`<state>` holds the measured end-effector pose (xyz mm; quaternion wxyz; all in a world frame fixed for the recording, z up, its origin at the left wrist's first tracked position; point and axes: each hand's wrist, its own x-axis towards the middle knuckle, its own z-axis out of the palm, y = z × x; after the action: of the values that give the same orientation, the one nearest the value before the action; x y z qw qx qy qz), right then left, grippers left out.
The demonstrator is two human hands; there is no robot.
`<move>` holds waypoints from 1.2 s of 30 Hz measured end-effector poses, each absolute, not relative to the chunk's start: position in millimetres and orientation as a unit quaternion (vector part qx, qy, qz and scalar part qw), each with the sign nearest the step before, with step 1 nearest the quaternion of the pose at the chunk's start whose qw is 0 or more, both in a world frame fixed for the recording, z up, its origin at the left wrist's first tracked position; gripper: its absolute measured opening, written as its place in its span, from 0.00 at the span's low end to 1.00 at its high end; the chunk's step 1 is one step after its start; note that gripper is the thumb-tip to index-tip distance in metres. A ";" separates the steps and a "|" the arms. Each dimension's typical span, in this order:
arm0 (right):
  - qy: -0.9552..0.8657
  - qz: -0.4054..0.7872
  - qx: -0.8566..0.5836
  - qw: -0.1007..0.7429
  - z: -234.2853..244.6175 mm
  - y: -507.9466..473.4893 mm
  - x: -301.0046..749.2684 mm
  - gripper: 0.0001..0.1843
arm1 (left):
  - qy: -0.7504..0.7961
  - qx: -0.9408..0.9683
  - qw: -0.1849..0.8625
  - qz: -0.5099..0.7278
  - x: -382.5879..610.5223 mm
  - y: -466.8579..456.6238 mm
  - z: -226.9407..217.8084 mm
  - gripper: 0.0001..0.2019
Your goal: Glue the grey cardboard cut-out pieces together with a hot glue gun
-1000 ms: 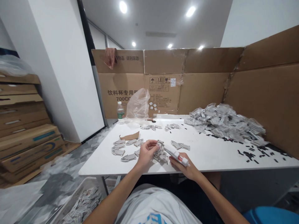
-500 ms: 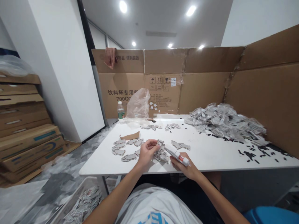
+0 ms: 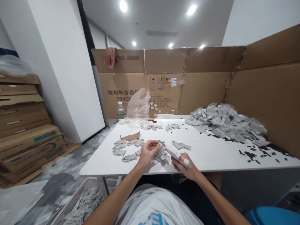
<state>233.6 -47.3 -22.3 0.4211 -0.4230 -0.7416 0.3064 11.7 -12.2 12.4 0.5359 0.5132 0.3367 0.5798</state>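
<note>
My left hand [image 3: 148, 153] is closed on a small grey flat piece [image 3: 160, 144], pinched between thumb and fingers above the table. In my right hand [image 3: 187, 168] lies a white glue tube [image 3: 176, 153] with a red mark, its narrow tip pointing up and left at that piece. Whether the tip touches it I cannot tell. Just below sits a small heap of similar grey pieces [image 3: 162, 157]. More grey fish-shaped pieces [image 3: 129, 158] lie spread out to the left, and a pair of them [image 3: 181, 145] lies beyond my right hand.
On the white table [image 3: 103, 161] stand a water bottle [image 3: 121, 113] and a clear plastic bag [image 3: 138, 106]. A pile of bagged pieces [image 3: 225, 122] and scattered black bits [image 3: 252, 155] cover the right side. Cardboard walls [image 3: 206, 87] enclose the back. A bin of pieces [image 3: 83, 203] is below left.
Almost nothing differs. Both hands keep their places, with the glue tube's tip still at the grey piece; the view has shifted very slightly.
</note>
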 end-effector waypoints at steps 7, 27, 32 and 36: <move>-0.749 0.297 -0.421 0.417 -22.9 -46.3 234.4 0.34 | 0.335 0.518 0.539 0.574 11.3 -13.0 14.5 0.21; -0.653 0.405 -0.411 0.491 -27.2 -47.3 230.6 0.27 | 0.353 0.587 0.411 0.602 9.9 -8.5 6.4 0.14; -0.698 0.392 -0.366 0.474 -19.5 -50.7 232.1 0.23 | 0.358 0.596 0.395 0.600 9.2 -6.7 1.7 0.14; -0.706 0.399 -0.354 0.467 -19.7 -49.7 234.6 0.20 | 0.357 0.592 0.399 0.603 9.2 -4.7 1.4 0.14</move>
<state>234.6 -49.7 -19.7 0.4668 -0.3541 -0.7055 0.3988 9.2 -4.7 1.4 0.3989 0.5915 0.3566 0.6031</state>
